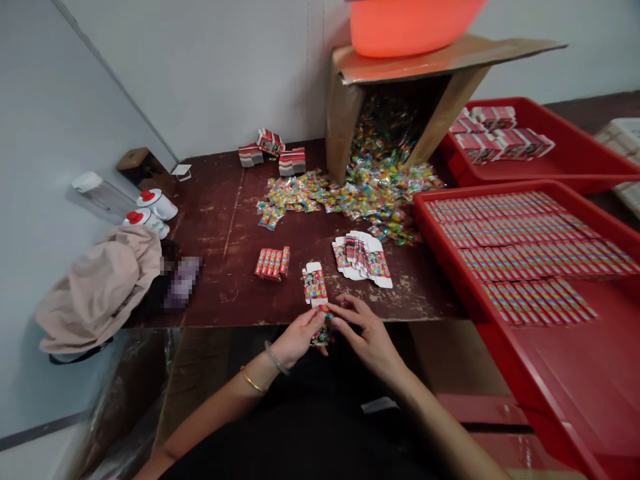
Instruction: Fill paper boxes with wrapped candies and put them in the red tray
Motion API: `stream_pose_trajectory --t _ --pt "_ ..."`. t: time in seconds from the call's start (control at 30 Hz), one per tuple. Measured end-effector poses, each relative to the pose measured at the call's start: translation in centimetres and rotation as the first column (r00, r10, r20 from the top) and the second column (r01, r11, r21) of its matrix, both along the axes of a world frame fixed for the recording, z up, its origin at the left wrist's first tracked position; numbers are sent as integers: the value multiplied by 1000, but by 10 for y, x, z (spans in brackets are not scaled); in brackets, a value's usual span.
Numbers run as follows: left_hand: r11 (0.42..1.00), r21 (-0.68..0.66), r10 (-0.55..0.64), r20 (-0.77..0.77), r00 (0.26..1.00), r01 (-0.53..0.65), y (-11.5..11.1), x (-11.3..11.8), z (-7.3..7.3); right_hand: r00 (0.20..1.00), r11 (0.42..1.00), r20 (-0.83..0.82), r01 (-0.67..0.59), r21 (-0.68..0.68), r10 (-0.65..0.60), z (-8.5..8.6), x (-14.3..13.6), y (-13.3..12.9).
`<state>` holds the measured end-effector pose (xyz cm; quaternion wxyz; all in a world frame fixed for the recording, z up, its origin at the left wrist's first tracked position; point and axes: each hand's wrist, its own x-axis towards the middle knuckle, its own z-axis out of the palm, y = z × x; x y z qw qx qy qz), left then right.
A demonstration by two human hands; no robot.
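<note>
At the table's front edge my left hand [301, 335] pinches a small colourful box [321, 338]. My right hand [367, 332] is at the box's right side, its thumb and fingers close to the top end; whether it grips anything is too small to tell. An unfolded printed carton [315, 284] lies just beyond my hands. Right of it is a fanned pile of flat cartons [369, 259]. A short row of filled boxes [272, 263] stands to the left. Wrapped candies [350, 193] are heaped farther back.
A cardboard box [341, 127] spills candies, with an orange basin [410, 27] on top. Red trays [560, 353] with rows of small boxes stand right. Carton bundles [292, 162] sit at the back; lidded mugs [159, 204] and a beige cloth [100, 287] are left.
</note>
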<state>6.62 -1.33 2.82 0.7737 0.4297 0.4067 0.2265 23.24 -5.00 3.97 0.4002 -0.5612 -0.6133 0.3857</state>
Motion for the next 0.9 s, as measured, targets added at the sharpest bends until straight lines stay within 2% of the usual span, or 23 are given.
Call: stream_pose_trajectory --t 0.07,0.1,0.2,0.33,0.4,0.43,0.5,0.57,0.6,0.67,0.73,0.77,0.83,0.9 --pt "977 187 111 -57 992 -99 0 2 -3 1000 999 -19 20 -30 -20 -8 -14 8" --pt "947 298 154 -81 985 -123 1 1 -4 999 999 -46 19 -41 -21 -12 -20 17" --pt "830 547 248 -191 950 -107 11 -13 -6 995 995 -73 60 -74 -66 -22 -40 61" --pt "683 714 501 -308 809 -152 32 -49 -3 992 991 71 111 -74 -106 -28 -60 141" --pt "642 751 567 -327 756 -156 41 -65 -1 989 994 117 96 -45 -90 -30 -65 166" --pt "638 755 576 -336 746 -152 43 -71 0 986 996 140 91 -27 -86 -31 -66 170" --pt "651 743 572 -344 744 -157 43 -78 0 980 996 176 90 2 -89 -37 -60 159" --pt "694 696 542 -340 768 -181 37 -79 -2 972 999 234 29 38 -38 -47 -44 126" --pt "730 657 509 -340 790 -187 33 -78 -5 962 998 272 -26 57 10 -54 -33 103" --pt "831 535 387 -362 848 -151 22 -74 -13 870 956 462 -261 135 172 -68 -8 55" --pt "939 341 185 -390 902 -46 11 -65 -23 818 929 543 -328 171 189 -79 14 13" --pt "975 221 76 -377 923 10 5 -59 -28 831 936 535 -296 191 153 -81 21 -4" --pt "997 -18 -75 -225 971 73 -3 -45 -34 886 962 461 -161 222 41 -77 25 -29" --pt "974 -215 -68 36 997 74 -9 -30 -34 918 964 397 -110 242 5 -66 15 -44"
